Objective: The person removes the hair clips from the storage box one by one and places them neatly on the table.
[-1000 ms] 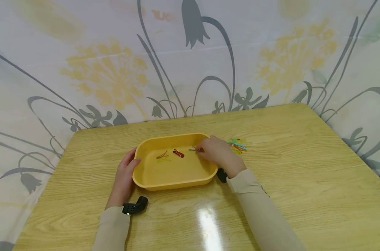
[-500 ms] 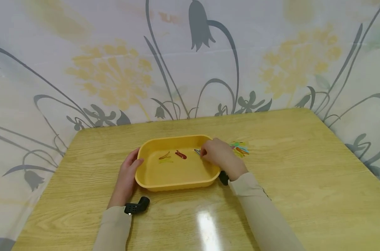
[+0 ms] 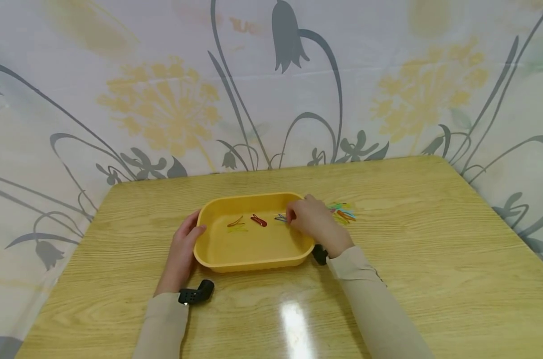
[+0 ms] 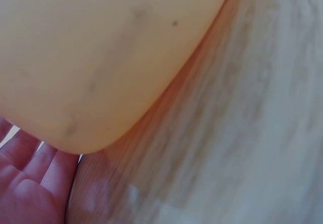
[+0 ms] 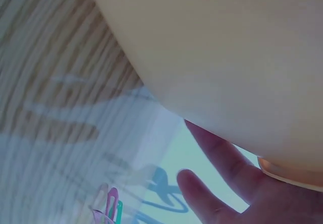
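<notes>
A shallow yellow plastic tray (image 3: 253,254) stands on the table. My left hand (image 3: 181,244) grips its left end, thumb over the rim and fingers outside; the left wrist view shows those fingers (image 4: 38,168) against the outer wall. Over the tray's right side, my right hand (image 3: 313,219) reaches in and pinches a blue hair clip (image 3: 280,218) at its right end, the fingertips partly hidden. To the left in the tray lie a red hair clip (image 3: 259,220), an orange one (image 3: 235,222) and a yellow one (image 3: 238,230).
Just right of the tray, several colourful hair clips (image 3: 343,213) lie in a loose pile on the wooden table (image 3: 433,249), partly behind the right hand. A flower-patterned curtain or wall covering (image 3: 262,99) rises behind the table's far edge.
The blue hair clip lies a little differently at my right fingertips and more of it shows. The whole head view has shifted slightly; the left hand keeps its hold on the tray.
</notes>
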Demonstrator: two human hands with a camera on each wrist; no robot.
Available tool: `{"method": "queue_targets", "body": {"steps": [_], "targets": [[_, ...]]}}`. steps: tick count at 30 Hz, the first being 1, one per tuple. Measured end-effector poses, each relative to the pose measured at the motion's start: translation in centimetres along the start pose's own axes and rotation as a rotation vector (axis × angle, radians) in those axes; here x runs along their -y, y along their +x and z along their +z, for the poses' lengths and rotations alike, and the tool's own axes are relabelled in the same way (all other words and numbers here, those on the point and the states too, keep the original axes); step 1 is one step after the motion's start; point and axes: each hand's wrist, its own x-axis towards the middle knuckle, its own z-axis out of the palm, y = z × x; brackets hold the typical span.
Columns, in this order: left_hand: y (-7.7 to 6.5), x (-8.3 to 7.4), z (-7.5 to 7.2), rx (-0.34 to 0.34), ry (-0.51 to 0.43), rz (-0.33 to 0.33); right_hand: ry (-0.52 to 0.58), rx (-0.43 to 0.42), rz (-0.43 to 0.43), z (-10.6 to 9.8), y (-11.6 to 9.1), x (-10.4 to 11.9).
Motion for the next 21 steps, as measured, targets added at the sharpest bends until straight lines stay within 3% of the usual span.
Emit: {"method": "queue_targets", "body": {"steps": [11, 21], "targets": [[0.04, -0.12, 0.04, -0.001, 0.007, -0.014, 0.009, -0.092, -0.005, 0.17, 0.00, -0.08], [-0.05, -0.26, 0.08, -0.009, 0.026, -0.006, 0.089, -0.279, -0.032, 0.11, 0.66, -0.63]]}}
